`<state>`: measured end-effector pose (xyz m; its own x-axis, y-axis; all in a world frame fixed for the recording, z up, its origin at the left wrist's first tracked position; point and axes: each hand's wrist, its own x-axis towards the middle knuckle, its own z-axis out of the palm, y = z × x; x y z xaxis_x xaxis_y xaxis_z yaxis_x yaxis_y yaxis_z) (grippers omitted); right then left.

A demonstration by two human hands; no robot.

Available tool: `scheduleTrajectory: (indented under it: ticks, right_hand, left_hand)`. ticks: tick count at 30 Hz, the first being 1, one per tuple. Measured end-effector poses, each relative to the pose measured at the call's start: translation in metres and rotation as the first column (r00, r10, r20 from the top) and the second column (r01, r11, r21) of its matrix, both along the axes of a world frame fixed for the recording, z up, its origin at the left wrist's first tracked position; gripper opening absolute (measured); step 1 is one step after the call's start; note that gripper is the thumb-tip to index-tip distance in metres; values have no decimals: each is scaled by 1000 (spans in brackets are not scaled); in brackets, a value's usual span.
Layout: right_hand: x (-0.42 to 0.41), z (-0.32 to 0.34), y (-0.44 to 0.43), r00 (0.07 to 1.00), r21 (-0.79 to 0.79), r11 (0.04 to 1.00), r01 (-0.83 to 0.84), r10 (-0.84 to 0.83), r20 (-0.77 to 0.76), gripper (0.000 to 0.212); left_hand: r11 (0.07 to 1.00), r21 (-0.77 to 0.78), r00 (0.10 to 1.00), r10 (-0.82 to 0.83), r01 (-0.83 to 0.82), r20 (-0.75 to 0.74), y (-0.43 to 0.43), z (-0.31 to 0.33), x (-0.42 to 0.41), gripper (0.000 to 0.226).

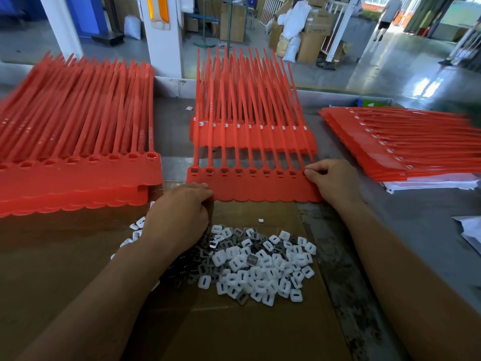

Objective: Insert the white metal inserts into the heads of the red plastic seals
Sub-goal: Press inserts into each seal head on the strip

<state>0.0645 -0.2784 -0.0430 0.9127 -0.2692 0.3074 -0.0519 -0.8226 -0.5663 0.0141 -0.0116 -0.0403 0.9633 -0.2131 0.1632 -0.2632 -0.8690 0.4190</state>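
Head view: we have a strip of red seals (260, 186) lying flat at 12 o'clock, just ahead of the pile of white inserts (263, 267). The left hand (179, 212) curls its fingers onto the strip's near-left corner. The right hand (335, 181) pinches the strip's right end between thumb and fingertips.

Its row of heads looks filled, unlike the open heads on the stack at 10 o'clock (78, 175), so we judge this strip ready to be lifted away. To do that well we keep both ends level, since the thin web will likely sag in the middle. We raise it clear of the pile so that no loose inserts get dragged, and keep the heads upward so that nothing unseated drops out. Whether every insert sits flush we cannot tell.

A brown cardboard sheet (234, 329) covers the grey, scuffed table (416, 217). Another stack (250, 136) lies behind the strip, and a fanned one (390, 147) at 2 o'clock rests on white paper. Beyond is a factory floor with a white pillar (164, 56) at 11 o'clock, cartons (309, 48) and sacks at 12, and a person (389, 14) walking at 1.
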Motion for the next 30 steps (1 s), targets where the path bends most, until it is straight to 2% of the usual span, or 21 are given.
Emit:
scheduleTrajectory:
  ticks: [7, 13, 16, 19, 22, 25, 30]
  right_hand:
    - [2, -1, 0, 1000, -23, 1000, 6, -6, 11, 17]
    - [0, 2, -9, 1000, 189, 982, -31, 30, 9, 19]
    - [-2, 9, -12, 999, 191, 980, -55, 54, 9, 18]
    - [-11, 21, -7, 985, 195, 971, -141, 157, -68, 9]
    - [-28, 36, 5, 934, 151, 942, -301, 323, -154, 14]
    - [-44, 45, 21, 842, 114, 879, -462, 475, -254, 16]
    - [-60, 44, 41, 701, 130, 792, -597, 593, -397, 12]
  left_hand:
    - [1000, -6, 1000, 5, -5, -7, 0, 0, 0, 44]
    - [1000, -9, 1000, 3, -3, -5, 1, -1, 0, 44]
    - [1000, -10, 1000, 5, -5, -2, 1, -1, 0, 45]
    - [1000, -12, 1000, 7, -7, -1, 0, 0, 0, 45]
    - [1000, -8, 1000, 9, -9, -3, 0, 0, 0, 44]
    - [1000, -1, 1000, 11, -11, -5, -1, 1, -1, 44]
    - [1000, 5, 1000, 10, -10, -7, -1, 2, -1, 44]
